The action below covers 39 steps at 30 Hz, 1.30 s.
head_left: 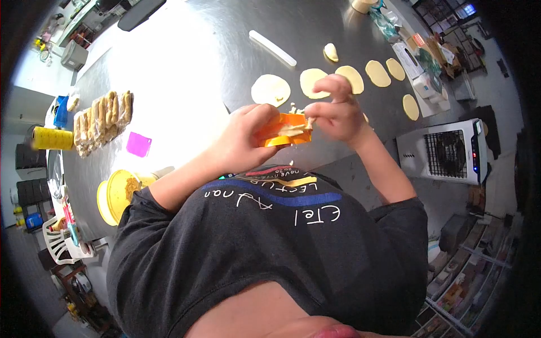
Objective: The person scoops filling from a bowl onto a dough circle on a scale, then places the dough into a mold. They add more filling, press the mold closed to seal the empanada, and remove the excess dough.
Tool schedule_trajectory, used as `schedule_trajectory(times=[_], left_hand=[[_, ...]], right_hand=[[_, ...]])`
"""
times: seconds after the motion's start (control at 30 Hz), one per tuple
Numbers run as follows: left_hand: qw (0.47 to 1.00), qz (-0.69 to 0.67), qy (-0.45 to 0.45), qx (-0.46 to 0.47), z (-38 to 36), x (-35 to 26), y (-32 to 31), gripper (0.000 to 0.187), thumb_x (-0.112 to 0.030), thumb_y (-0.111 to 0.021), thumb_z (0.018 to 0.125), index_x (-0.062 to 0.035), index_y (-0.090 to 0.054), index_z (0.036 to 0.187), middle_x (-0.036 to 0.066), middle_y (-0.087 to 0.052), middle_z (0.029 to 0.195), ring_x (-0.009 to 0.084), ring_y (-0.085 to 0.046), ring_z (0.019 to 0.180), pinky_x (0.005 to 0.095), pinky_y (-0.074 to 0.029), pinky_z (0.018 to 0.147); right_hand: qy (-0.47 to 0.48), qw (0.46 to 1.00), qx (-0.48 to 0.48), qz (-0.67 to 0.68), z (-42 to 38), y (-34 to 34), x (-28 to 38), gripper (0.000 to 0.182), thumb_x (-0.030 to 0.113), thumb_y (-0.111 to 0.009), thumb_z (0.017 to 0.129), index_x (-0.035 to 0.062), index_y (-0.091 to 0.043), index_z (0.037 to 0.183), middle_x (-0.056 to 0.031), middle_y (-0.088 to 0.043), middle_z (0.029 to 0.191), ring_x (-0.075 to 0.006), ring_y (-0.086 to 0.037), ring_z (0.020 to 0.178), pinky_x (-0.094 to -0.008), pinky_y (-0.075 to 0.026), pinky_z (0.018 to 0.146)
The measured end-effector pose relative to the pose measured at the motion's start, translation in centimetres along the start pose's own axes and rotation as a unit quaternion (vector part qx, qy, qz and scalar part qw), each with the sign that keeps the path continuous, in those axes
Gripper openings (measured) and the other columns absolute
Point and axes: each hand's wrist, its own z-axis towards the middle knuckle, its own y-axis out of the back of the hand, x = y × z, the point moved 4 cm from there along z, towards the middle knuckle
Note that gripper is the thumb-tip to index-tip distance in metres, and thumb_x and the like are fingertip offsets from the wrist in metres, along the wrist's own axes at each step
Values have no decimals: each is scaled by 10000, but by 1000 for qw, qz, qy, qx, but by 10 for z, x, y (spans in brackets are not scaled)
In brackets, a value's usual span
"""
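Note:
My left hand (246, 132) grips an orange holder (297, 120) in front of my chest, with a pale strip of dough lying in it. At the holder's right end, the fingertips of my right hand (341, 112) are pinched on pale dough, while its upper fingers are curled. Crumbly pale-green bits show at the holder's far edge. Just beyond my hands lies a round of dough (270, 90) with a small lump on it. Another round (313, 83) is beside it, and a third (350, 79) is partly behind my right hand.
Farther right lie more flat dough pieces (377, 74) on the metal table (225, 34). A white rod (273, 48) and a folded dough piece (331, 52) are beyond. At left are bagged rolls (102, 121), a purple scraper (138, 144) and a yellow tub (115, 197).

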Motion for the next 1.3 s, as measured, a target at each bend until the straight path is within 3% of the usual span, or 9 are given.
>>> schedule_trajectory(times=[0.1, 0.2, 0.33, 0.6, 0.87, 0.93, 1.0, 1.13, 1.3], left_hand=[[999, 31, -27, -16, -1, 1, 7, 341, -73, -705, 668, 11, -515, 938, 123, -531, 811, 211, -549, 713, 298, -443, 631], [998, 47, -18, -23, -1, 5, 9, 339, -64, -693, 664, 8, -516, 944, 116, -535, 803, 209, -549, 716, 298, -441, 631], [998, 55, -21, -22, 2, 6, 7, 346, -87, -707, 673, 7, -515, 945, 115, -536, 791, 213, -552, 730, 301, -442, 644], [998, -29, 37, 51, 7, 3, -7, 373, -171, -728, 689, 3, -529, 953, 181, -572, 865, 315, -590, 794, 379, -467, 707], [998, -20, 58, 34, 0, 4, -3, 352, -134, -720, 688, -4, -529, 953, 161, -572, 852, 288, -587, 799, 348, -464, 706], [999, 17, 47, 8, 0, 3, 5, 348, -96, -713, 686, -9, -526, 966, 138, -572, 849, 249, -585, 798, 319, -465, 703], [992, 125, -4, -20, -1, 2, 12, 360, -77, -692, 655, -17, -521, 965, 142, -563, 861, 295, -579, 804, 342, -469, 701], [990, 134, -24, -37, 0, 4, 11, 368, -79, -681, 638, -24, -519, 964, 139, -561, 870, 318, -567, 803, 363, -470, 699], [993, 116, -28, -25, 4, -2, 5, 349, -127, -670, 636, -46, -517, 939, 132, -568, 863, 331, -552, 846, 409, -458, 722]], right_hand=[[-96, 987, -77, -104, -15, 13, -23, 166, 59, -670, 601, 143, -598, 724, -35, -494, 976, -253, -474, 968, -366, -384, 863], [-189, 971, -89, -112, -29, 18, -41, 187, 19, -673, 588, 123, -584, 715, -35, -496, 924, -252, -489, 917, -375, -395, 826], [-176, 970, -55, -156, -21, 23, -34, 206, 12, -681, 585, 145, -602, 722, -22, -491, 898, -237, -487, 884, -366, -397, 818], [100, 994, 11, -46, 28, -7, 21, 106, 266, -681, 691, 303, -663, 789, 80, -432, 965, -166, -378, 967, -300, -377, 867], [132, 991, 16, -35, 7, -9, 4, 171, 265, -710, 641, 254, -610, 779, 70, -433, 1009, -186, -393, 979, -308, -399, 847], [4, 994, 4, -112, -5, 1, -18, 158, 157, -695, 631, 184, -584, 739, 28, -477, 974, -207, -449, 952, -332, -417, 812], [-44, 993, -6, -108, -14, 7, -30, 164, 97, -675, 633, 153, -560, 735, 3, -506, 919, -220, -487, 900, -342, -428, 783], [-204, 977, -47, -27, -25, 3, -37, 222, -35, -631, 636, 94, -512, 772, -56, -558, 767, -256, -559, 736, -362, -448, 705], [-153, 979, -94, 96, -5, -9, 1, 286, -63, -602, 679, 99, -523, 901, -44, -593, 798, -238, -606, 772, -336, -490, 669]])
